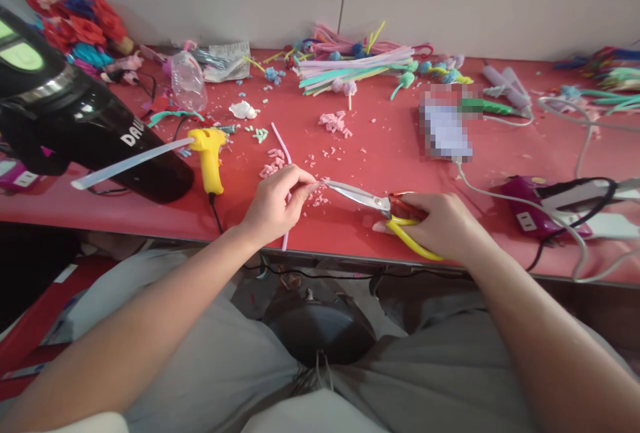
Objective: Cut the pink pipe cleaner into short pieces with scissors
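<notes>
Head view: the left hand point(277, 203) pinches a thin pink pipe cleaner point(283, 148); the right hand point(443, 225) is clamped on yellow-handled scissors point(373, 203). The scissors' blades point left at the left fingertips. The pipe cleaner runs away from the left hand, its near end overhanging the red table point(380, 146) edge.

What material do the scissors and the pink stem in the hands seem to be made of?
The scissors in the right hand: blades look like bare metal, grey and shiny; the yellow and red handles look like smooth plastic. The pink stem held by the left hand: probably a fuzzy chenille pipe cleaner, matte and thin; any wire core is not visible.
</notes>
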`<state>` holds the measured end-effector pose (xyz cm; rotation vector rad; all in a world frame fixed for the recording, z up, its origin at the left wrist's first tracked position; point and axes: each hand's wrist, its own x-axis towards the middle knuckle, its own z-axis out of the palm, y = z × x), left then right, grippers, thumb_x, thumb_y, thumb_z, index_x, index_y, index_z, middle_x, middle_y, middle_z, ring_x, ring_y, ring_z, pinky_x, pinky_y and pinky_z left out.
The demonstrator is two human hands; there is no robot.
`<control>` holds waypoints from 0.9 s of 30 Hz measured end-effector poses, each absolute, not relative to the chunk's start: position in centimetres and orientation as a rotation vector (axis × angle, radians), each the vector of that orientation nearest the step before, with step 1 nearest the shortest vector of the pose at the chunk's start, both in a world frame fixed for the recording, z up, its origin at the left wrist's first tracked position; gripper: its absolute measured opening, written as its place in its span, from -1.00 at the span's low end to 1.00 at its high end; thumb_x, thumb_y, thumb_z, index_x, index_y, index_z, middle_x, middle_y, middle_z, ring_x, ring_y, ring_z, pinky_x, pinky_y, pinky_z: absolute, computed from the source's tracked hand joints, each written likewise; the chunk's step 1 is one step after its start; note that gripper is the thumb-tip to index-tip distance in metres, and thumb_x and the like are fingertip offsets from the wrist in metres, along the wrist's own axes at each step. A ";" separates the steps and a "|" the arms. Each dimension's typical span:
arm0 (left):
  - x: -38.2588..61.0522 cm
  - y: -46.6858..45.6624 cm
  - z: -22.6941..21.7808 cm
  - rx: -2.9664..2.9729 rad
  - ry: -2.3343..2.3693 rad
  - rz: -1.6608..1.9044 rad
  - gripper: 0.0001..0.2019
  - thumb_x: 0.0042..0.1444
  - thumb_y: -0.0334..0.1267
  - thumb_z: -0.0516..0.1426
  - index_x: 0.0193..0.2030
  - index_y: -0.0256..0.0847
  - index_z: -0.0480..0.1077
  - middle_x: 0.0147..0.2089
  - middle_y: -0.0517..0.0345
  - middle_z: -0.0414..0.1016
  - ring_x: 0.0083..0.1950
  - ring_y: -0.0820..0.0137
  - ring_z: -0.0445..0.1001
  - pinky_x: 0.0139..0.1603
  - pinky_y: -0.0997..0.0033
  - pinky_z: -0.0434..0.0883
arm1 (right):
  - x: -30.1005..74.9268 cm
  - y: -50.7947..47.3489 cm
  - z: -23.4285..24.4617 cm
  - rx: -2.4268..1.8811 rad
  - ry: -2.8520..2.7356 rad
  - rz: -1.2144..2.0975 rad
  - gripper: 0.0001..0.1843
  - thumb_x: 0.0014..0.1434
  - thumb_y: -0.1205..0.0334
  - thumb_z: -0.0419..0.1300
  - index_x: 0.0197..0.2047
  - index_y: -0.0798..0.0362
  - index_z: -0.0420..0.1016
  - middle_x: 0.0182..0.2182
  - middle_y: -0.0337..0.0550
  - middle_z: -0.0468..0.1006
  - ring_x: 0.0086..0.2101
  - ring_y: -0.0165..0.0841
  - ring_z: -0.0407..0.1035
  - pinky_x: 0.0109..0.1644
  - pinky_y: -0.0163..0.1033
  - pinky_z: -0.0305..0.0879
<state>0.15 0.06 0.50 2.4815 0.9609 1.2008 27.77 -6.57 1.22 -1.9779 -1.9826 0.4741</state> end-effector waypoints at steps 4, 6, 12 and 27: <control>0.1 0.0 0.5 2.486 0.963 1.194 -0.88 0.30 -0.29 0.10 -0.28 -0.22 0.39 -0.37 0.15 0.48 -0.34 0.47 0.40 -0.32 0.47 0.36 | 27.8 -6.5 1.2 -1.983 -1.992 0.464 -0.29 -0.12 -0.47 0.23 -0.61 0.00 0.05 -0.64 -0.34 0.04 -0.53 -0.44 -0.09 -0.53 -0.29 -0.11; 0.1 0.0 0.6 2.492 0.958 1.191 -0.87 0.30 -0.29 0.10 -0.29 -0.21 0.38 -0.38 0.15 0.47 -0.35 0.47 0.39 -0.31 0.46 0.36 | 27.7 -6.5 1.2 -1.982 -1.988 0.476 -0.29 -0.12 -0.48 0.22 -0.61 0.00 0.05 -0.64 -0.33 0.04 -0.53 -0.43 -0.08 -0.52 -0.29 -0.10; 0.1 0.0 0.6 2.485 0.941 1.193 -0.87 0.31 -0.30 0.08 -0.29 -0.21 0.37 -0.38 0.16 0.46 -0.35 0.47 0.38 -0.28 0.44 0.34 | 27.7 -6.4 1.2 -2.001 -1.970 0.462 -0.27 -0.12 -0.48 0.21 -0.62 0.00 -0.01 -0.66 -0.34 0.00 -0.53 -0.44 -0.11 -0.50 -0.28 -0.11; 0.3 -0.1 0.7 2.494 0.918 1.172 -0.85 0.31 -0.32 0.06 -0.31 -0.21 0.37 -0.40 0.15 0.43 -0.37 0.46 0.37 -0.30 0.45 0.36 | 27.7 -6.8 1.2 -1.990 -1.990 0.425 -0.30 -0.12 -0.48 0.22 -0.57 -0.02 0.05 -0.66 -0.32 0.14 -0.56 -0.45 -0.06 -0.51 -0.27 -0.05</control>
